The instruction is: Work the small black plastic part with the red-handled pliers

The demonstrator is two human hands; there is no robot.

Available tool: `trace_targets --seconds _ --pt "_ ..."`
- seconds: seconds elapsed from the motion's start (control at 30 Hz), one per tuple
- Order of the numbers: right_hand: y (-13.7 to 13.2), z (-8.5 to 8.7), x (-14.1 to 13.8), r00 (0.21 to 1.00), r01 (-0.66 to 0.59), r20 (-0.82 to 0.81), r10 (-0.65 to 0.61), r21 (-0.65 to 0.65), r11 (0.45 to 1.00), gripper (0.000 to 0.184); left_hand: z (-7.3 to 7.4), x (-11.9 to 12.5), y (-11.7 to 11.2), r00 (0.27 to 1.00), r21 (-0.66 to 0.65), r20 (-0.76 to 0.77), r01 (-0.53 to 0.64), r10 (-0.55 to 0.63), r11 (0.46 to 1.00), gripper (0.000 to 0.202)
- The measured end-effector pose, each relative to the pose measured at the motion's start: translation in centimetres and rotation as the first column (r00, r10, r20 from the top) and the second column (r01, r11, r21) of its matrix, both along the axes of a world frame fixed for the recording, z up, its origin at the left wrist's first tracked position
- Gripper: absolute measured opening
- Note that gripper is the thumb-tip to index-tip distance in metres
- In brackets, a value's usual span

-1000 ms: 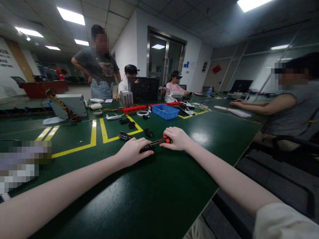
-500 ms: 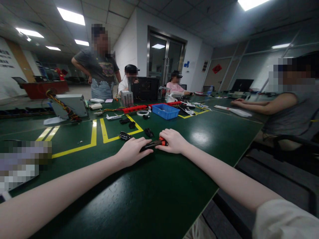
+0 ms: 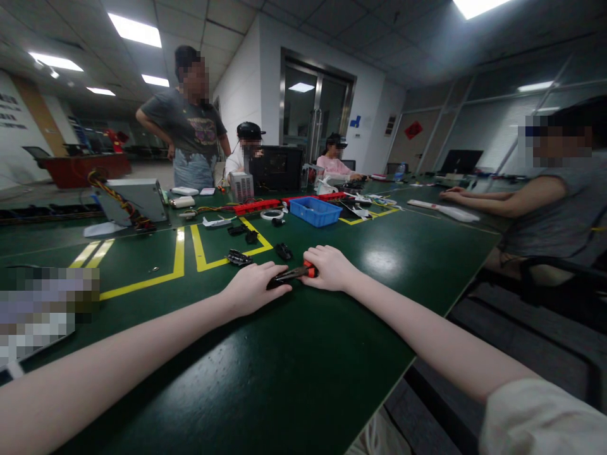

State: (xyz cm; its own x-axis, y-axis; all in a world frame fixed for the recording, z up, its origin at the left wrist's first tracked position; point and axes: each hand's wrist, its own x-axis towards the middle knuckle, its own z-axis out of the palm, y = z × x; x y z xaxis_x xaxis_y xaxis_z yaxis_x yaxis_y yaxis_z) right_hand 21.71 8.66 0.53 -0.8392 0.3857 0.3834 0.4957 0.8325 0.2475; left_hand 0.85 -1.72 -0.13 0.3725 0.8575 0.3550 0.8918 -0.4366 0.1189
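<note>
Right hand (image 3: 331, 268) closed tight around red grip of tool (image 3: 294, 273). Left hand (image 3: 250, 289) curled narrow, thumb and fingers pinching tool's dark front end. Tool lies between hands, low over green table (image 3: 294, 379), near its right edge.

White short sleeve (image 3: 545, 420), bare forearms (image 3: 427, 335)

Blue bin (image 3: 315, 212), grey box (image 3: 137, 199), white ring (image 3: 271, 215) behind.

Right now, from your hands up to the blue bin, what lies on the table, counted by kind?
Red-handled tool, in the right hand: 1
Loose black parts: 5
White ring: 1
Blue bin: 1
Total: 8
</note>
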Motion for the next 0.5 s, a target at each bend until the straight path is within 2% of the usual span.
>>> trace_targets --seconds 0.27,0.5 --pt "0.37 0.21 0.30 1.000 0.011 0.011 -0.011 0.080 0.997 0.016 0.00 -0.04 0.12 1.000 -0.011 0.013 0.003 -0.003 1.000 0.054" --pt "0.76 0.09 0.53 1.000 -0.025 -0.017 0.026 0.072 0.997 0.020 0.16 0.07 -0.18 0.994 -0.064 0.100 0.048 -0.042 0.997 0.038"
